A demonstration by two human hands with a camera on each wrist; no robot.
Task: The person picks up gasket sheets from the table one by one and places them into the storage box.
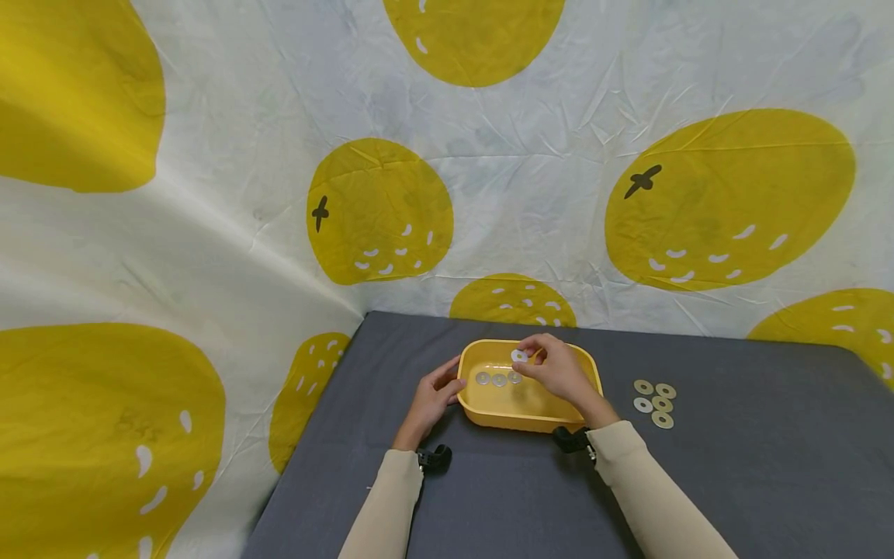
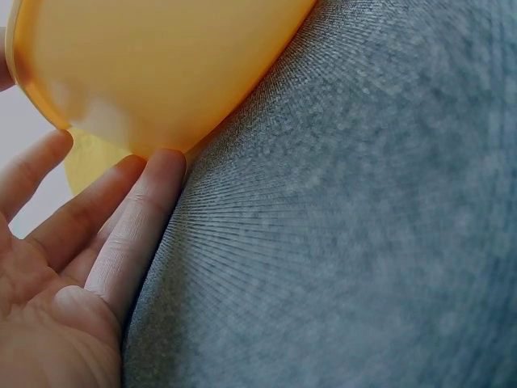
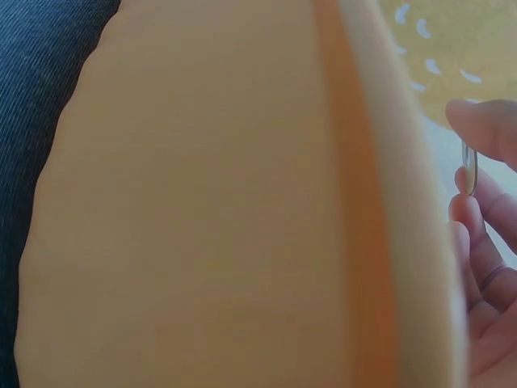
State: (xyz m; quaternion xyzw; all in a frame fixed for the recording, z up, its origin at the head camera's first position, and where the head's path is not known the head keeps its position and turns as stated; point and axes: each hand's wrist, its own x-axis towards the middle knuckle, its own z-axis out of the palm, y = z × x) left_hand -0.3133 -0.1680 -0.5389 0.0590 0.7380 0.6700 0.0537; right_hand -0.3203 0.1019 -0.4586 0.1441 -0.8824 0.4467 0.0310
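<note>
A yellow rectangular tray (image 1: 520, 419) sits on the dark cloth. My left hand (image 1: 429, 400) holds its left end, the thumb over the rim and the other fingertips against the outer wall (image 2: 137, 105). Above the tray, my right hand (image 1: 559, 369) pinches a flat metal washer (image 1: 519, 355) between thumb and fingertips. The right wrist view shows this washer (image 3: 470, 168) edge-on beyond the tray's rim. Inside the tray, three washers lie in a row: a left one (image 1: 483, 378), a middle one (image 1: 499, 380) and a right one (image 1: 514, 377).
To the right of the tray, several more washers (image 1: 662, 404) lie grouped on the dark tablecloth (image 1: 754, 466). A white curtain (image 1: 517, 217) with yellow fruit shapes hangs behind the table and down its left side.
</note>
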